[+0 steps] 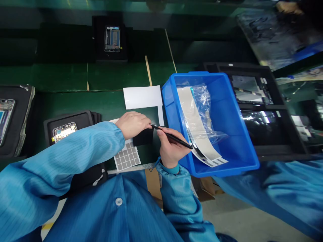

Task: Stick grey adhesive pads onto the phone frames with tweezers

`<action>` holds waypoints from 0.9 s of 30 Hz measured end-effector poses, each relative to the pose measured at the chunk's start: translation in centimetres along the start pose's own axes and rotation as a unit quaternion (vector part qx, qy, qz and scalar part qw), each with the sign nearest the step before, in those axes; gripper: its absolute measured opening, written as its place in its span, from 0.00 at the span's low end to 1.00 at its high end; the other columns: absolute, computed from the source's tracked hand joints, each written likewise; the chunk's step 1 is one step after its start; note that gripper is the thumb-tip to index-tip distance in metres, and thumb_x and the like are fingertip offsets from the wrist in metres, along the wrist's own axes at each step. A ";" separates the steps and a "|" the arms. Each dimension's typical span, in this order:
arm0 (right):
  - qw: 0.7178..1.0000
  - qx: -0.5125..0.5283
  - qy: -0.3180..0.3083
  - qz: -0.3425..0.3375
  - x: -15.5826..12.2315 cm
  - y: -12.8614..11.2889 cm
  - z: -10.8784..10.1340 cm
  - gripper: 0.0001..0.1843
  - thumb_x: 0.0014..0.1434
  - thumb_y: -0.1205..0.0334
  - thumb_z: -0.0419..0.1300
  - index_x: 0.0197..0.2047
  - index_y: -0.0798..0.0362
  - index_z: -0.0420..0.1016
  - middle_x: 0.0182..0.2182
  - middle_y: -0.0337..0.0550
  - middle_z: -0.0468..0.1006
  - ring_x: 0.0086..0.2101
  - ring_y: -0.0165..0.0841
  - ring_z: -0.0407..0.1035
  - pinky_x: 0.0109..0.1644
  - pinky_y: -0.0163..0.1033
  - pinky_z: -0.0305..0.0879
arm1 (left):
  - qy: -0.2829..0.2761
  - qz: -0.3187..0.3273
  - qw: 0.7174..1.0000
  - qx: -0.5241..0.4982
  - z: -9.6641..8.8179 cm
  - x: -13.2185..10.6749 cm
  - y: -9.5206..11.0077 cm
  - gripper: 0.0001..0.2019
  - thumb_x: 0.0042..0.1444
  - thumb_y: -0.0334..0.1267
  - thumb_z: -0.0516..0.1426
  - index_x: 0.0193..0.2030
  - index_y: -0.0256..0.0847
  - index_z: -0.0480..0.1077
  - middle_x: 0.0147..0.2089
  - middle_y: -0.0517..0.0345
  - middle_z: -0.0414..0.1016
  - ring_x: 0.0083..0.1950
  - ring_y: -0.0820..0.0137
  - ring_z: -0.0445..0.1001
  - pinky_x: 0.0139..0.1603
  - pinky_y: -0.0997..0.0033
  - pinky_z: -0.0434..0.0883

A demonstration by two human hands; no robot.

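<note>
Atop green counter (63, 79): right hand (173, 148) pinching slim black tweezers (174, 136) between thumb and fingers, tip reaching left hand (132, 125), curled over a black block (143, 137); grip on block impossible to confirm. Just below, gray-squared grid sheet (127, 156), no gaps visible among squares; above, white card (142, 97). To the right, blue plastic bin (202, 74) holding long beige strip (199, 124) and clear plastic bag (202, 101), strip not yet out. Farther left, opened phone (64, 131) in black foam tray (84, 117), circuit board exposed, nothing visibly applied.
</note>
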State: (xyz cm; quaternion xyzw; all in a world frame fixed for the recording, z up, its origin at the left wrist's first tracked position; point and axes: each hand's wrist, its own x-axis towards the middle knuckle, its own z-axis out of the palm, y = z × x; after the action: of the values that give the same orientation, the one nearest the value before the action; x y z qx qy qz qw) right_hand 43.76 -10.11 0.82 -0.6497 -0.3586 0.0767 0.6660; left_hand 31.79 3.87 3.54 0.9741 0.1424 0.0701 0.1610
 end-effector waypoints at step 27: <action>0.882 0.090 -0.396 0.240 -5.1 -9.4 17.6 0.09 0.49 0.59 0.74 0.32 0.54 0.82 0.23 0.39 0.81 0.23 0.31 0.75 0.28 0.36 0.76 | 0.226 -0.378 0.897 0.048 -6.3 -27.3 -1.7 0.12 0.64 0.34 0.54 0.52 0.44 0.73 0.52 0.51 0.78 0.56 0.59 0.75 0.59 0.53 0.73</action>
State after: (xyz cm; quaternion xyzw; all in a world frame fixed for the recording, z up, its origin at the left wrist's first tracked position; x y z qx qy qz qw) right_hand 26.45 -0.15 5.75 -0.5690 -0.4168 0.5167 0.4853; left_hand 4.31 -0.90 6.37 0.8115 0.5354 0.2154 0.0915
